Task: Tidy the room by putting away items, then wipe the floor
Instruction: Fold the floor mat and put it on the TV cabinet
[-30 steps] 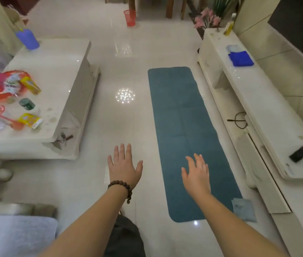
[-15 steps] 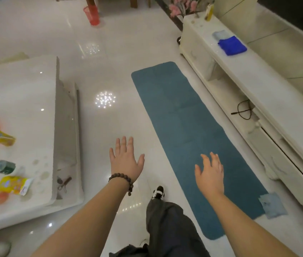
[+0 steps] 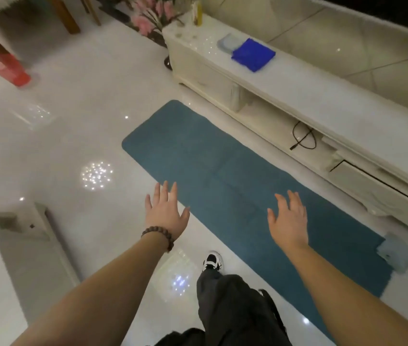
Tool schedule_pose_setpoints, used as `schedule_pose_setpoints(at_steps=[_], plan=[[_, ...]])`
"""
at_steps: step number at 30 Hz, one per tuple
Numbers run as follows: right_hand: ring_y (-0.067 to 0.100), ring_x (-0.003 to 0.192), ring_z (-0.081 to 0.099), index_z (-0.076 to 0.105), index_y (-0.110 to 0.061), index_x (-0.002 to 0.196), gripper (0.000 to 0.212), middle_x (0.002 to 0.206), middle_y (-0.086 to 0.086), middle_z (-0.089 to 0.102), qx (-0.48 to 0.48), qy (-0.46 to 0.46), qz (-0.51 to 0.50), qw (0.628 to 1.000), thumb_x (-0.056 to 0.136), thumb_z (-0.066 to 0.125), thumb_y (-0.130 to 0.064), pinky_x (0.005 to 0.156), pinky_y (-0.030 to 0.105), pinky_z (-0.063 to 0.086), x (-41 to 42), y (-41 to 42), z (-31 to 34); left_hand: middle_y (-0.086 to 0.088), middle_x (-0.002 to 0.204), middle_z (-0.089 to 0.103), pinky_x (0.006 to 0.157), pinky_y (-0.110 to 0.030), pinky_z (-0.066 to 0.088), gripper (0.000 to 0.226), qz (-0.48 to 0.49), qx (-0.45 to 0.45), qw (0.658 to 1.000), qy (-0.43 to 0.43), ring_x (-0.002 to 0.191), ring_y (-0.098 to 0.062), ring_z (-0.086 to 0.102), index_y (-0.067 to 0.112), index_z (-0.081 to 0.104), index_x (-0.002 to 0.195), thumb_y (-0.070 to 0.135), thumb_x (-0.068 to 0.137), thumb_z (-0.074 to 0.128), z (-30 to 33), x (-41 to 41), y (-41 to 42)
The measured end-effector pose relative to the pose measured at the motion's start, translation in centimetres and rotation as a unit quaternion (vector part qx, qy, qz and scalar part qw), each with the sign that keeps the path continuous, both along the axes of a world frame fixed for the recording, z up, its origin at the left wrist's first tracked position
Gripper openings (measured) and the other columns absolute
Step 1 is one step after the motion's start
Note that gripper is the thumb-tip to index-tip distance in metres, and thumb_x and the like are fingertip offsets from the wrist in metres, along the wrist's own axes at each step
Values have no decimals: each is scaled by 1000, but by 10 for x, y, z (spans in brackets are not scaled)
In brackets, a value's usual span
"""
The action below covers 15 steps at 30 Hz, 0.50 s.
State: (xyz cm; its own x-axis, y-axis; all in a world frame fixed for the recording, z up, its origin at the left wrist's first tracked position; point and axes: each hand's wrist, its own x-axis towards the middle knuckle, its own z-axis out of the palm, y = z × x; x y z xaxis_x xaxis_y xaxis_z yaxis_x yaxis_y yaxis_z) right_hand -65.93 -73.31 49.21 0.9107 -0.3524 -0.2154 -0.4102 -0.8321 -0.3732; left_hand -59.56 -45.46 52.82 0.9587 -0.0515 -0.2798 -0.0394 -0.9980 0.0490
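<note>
A long teal mat (image 3: 222, 176) lies flat on the glossy white floor (image 3: 73, 136), slanting from upper left to lower right. My left hand (image 3: 165, 213), with a bead bracelet at the wrist, hovers open over the floor just off the mat's left edge. Above the mat, my right hand (image 3: 289, 221) is held out with fingers spread and holds nothing. A small grey-blue cloth (image 3: 396, 253) lies on the mat's near right corner. A bright blue folded cloth (image 3: 254, 54) and a pale one (image 3: 227, 43) rest on the white TV cabinet (image 3: 322, 101).
My shoe (image 3: 211, 261) and dark trouser leg are on the floor beside the mat. A white coffee table corner (image 3: 30, 236) is at the left. A red mesh bin (image 3: 10, 71) stands by wooden table legs at upper left. Pink flowers (image 3: 145, 16) and a black cable (image 3: 304, 138) sit by the cabinet.
I have stepped forward and turned right. The coffee table with its clutter has slid out of view at the left, and the cabinet is closer. Both hands stay open and empty.
</note>
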Motion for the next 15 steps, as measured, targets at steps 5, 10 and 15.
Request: schedule_pose_setpoints(at_steps=[5,10,15], plan=[[27,147,6,37,-15,142,46,157,15,17,9,18,-52,998,98,43,-28,119,45,9,45,18,11,-4,161,7,120,-46,7,73,-68,-20,997,5,149,-22,-3,21,6,153,52,95,36,5,83,-8],[25,147,2,33,-17,145,48,158,13,13,10,51,-112,992,99,39,-30,120,43,7,67,28,12,-4,162,3,120,-46,4,75,-137,-32,990,29,148,-21,-6,22,1,153,52,95,36,0,136,-22],[26,147,2,31,-17,145,48,158,12,12,11,73,-173,982,100,38,-31,120,43,7,74,54,6,-3,162,0,120,-46,5,74,-212,-30,976,43,148,-21,-8,22,-1,153,53,96,34,-8,168,-24]])
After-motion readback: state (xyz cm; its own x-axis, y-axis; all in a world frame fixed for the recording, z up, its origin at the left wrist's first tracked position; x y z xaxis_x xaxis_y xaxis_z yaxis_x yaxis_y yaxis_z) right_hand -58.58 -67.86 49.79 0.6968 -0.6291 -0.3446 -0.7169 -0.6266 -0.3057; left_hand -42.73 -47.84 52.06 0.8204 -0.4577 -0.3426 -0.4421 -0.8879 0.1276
